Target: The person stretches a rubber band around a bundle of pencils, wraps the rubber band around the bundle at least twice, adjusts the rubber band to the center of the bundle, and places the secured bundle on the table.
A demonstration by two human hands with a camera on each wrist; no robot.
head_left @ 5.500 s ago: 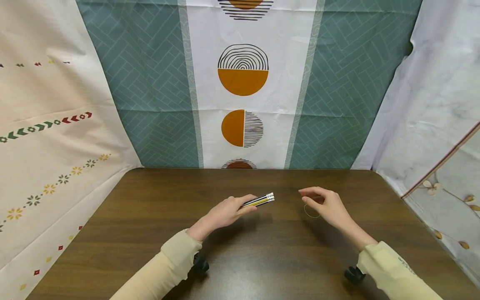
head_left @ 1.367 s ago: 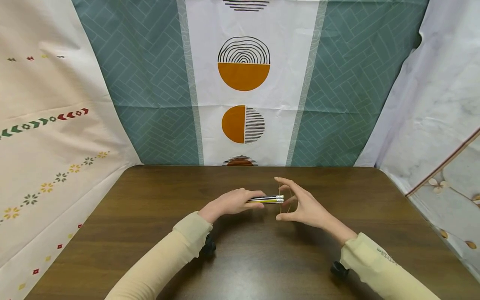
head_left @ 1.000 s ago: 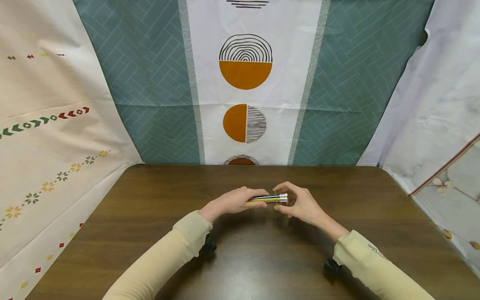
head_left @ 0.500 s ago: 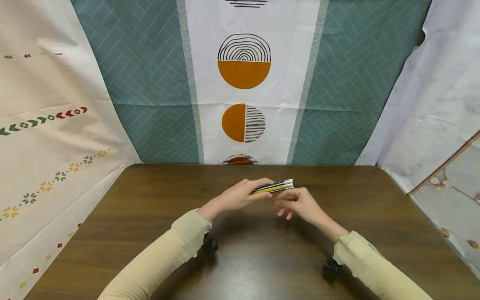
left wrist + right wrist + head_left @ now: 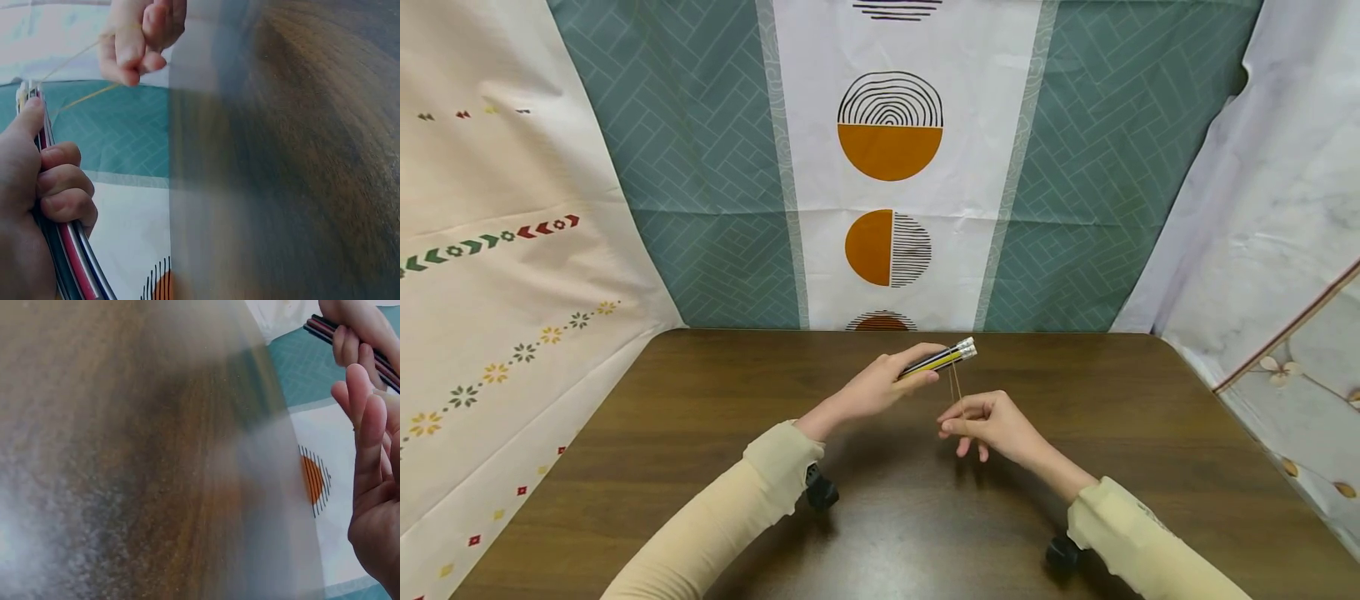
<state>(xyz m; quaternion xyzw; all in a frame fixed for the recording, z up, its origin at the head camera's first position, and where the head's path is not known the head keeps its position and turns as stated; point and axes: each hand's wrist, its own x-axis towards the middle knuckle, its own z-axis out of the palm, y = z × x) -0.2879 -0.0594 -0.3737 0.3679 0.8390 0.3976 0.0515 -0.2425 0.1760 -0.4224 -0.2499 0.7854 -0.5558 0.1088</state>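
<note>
My left hand point(image 5: 880, 385) grips a bundle of several pencils point(image 5: 942, 358), their eraser ends tilted up to the right; yellow and black barrels show in the head view. In the left wrist view the fingers curl round the pencils point(image 5: 78, 256), with red and dark barrels visible. A thin tan rubber band point(image 5: 958, 382) loops round the bundle near the erasers and stretches down to my right hand point(image 5: 996, 425). Thumb and index finger of that hand pinch the band's lower end, below and right of the pencils. The left wrist view shows the band point(image 5: 84, 98) drawn taut between both.
Both hands are above a dark brown wooden table point(image 5: 625, 467). A teal and white patterned curtain point(image 5: 722, 208) hangs behind its far edge, with light cloths at the left and right sides. A black wrist camera point(image 5: 1063, 553) sits under the right sleeve.
The right hand brought the rubber band over the eraser ends, then drew it downward, stretching it. The left hand tilted the pencils' eraser ends upward.
</note>
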